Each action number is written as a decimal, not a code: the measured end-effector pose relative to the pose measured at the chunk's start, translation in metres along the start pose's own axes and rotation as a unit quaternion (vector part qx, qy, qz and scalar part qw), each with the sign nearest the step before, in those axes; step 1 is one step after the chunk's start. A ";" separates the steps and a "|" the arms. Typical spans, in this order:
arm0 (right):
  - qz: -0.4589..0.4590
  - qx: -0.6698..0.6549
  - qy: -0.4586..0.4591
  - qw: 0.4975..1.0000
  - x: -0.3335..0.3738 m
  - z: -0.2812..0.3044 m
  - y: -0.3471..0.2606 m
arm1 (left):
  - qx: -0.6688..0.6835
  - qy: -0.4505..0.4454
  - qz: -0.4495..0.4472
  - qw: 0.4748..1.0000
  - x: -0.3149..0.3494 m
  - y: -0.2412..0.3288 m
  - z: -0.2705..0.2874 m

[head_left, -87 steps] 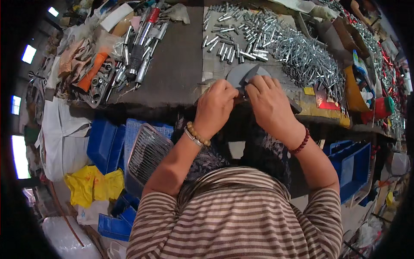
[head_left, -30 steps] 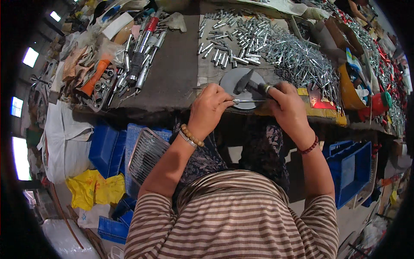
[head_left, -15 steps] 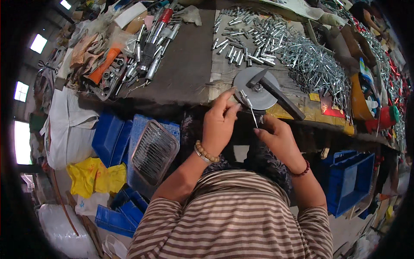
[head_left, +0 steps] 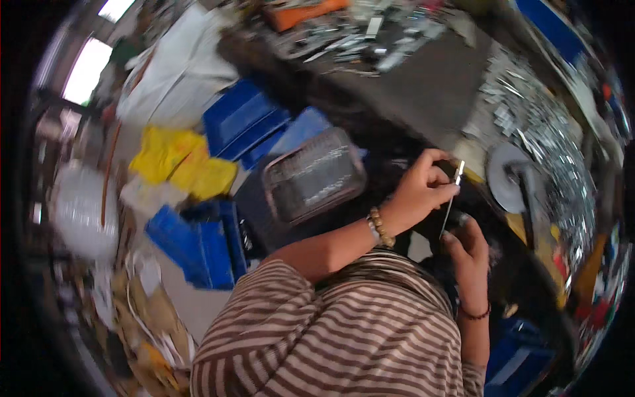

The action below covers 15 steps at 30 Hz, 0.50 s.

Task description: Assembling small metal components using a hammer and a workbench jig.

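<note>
A slim metal rod [head_left: 448, 216], with a thicker shiny cylinder [head_left: 459, 172] at its upper end, stands tilted between my hands. My left hand [head_left: 423, 188] is closed in a pinch at the thicker end. Lower down, the fingers of my right hand [head_left: 471, 248] pinch the thin end. Motion blurs the fingertips somewhat. To the right, a round grey metal disc [head_left: 499, 178] lies on the workbench, with a hammer [head_left: 528, 195] across it. Left of my left hand rests a metal tray [head_left: 270, 190] holding rows of thin metal pieces.
Blue plastic bins [head_left: 241, 119] stand left of the tray, with more blue bins [head_left: 198, 248] below. A yellow bag [head_left: 169, 155] lies beside them. Small metal parts [head_left: 549, 145] pile on the bench at right; tools [head_left: 370, 43] lie at its far side.
The view has swung left, so the bench now sits farther right and tilted. Both hands have moved away from the disc toward the tray side, still holding the rod.
</note>
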State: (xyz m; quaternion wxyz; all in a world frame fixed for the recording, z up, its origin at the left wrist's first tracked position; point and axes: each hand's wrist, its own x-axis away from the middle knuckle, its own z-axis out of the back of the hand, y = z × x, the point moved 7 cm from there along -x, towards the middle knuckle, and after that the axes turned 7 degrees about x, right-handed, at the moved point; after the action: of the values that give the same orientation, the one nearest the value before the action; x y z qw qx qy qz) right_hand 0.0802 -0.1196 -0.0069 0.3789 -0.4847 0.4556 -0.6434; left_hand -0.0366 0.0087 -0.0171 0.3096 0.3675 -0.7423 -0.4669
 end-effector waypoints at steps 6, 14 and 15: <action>-0.029 -0.006 -0.066 0.997 -0.006 -0.011 0.021 | -0.125 0.184 -0.021 0.975 0.067 0.034 0.147; -0.069 -0.007 -0.108 0.992 -0.017 -0.018 0.038 | -0.250 0.415 0.084 0.871 0.153 0.027 0.333; -0.069 -0.007 -0.107 0.992 -0.018 -0.019 0.037 | -0.249 0.415 0.084 0.871 0.152 0.029 0.336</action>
State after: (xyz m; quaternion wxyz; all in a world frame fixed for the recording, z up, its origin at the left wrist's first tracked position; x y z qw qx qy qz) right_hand 0.0676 -0.1097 -0.0491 0.3766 -0.5838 0.3825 -0.6092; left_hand -0.3956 0.0470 -0.0977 0.7085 0.3740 -0.4327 -0.4134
